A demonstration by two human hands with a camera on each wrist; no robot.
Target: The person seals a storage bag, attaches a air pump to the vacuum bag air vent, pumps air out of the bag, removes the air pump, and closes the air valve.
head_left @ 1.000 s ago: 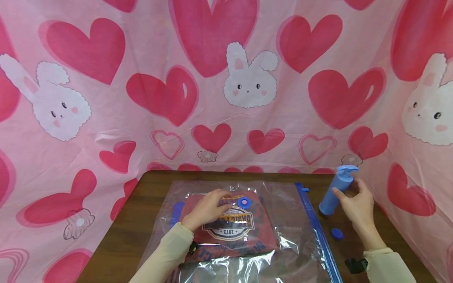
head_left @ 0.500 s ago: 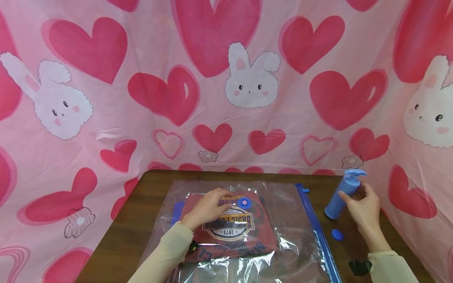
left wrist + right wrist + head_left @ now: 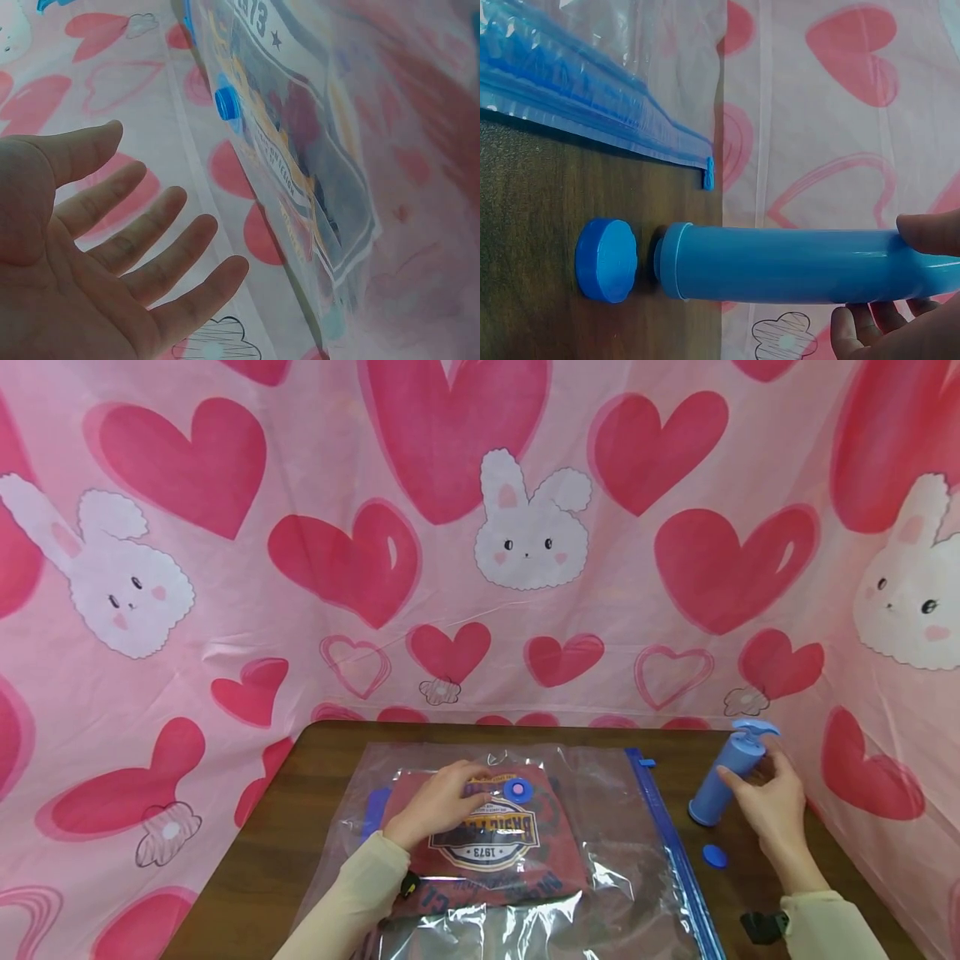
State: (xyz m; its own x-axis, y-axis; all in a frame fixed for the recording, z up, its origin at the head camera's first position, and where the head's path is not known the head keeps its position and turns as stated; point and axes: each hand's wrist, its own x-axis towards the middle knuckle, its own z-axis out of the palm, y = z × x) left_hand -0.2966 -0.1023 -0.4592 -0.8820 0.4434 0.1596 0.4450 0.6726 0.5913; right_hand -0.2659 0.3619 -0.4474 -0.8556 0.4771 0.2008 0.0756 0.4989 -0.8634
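My right hand [image 3: 772, 806] grips a blue hand pump [image 3: 720, 781] with a T-shaped handle, at the right of the table. In the right wrist view, thumb and fingers lie on opposite sides of the pump barrel [image 3: 787, 264]. Its lower end is at or just above the wood; I cannot tell if they touch. A round blue cap [image 3: 715, 857] lies beside it. My left hand [image 3: 442, 802] is over a clear zip storage bag [image 3: 615, 827], fingers loosely spread and holding nothing. Inside the bag lies a folded red printed garment [image 3: 558, 860]. A blue valve [image 3: 517, 790] sits near those fingertips.
The bag's blue zip edge [image 3: 675, 852], with a small slider [image 3: 647, 762], runs between bag and pump. Beneath is a dark wooden table [image 3: 262, 827]. A pink cloth [image 3: 450, 568] with hearts and rabbits hangs behind and at both sides.
My right hand and the pump have shifted slightly right and toward me, then stayed nearly still. The left hand has kept its place over the bag.
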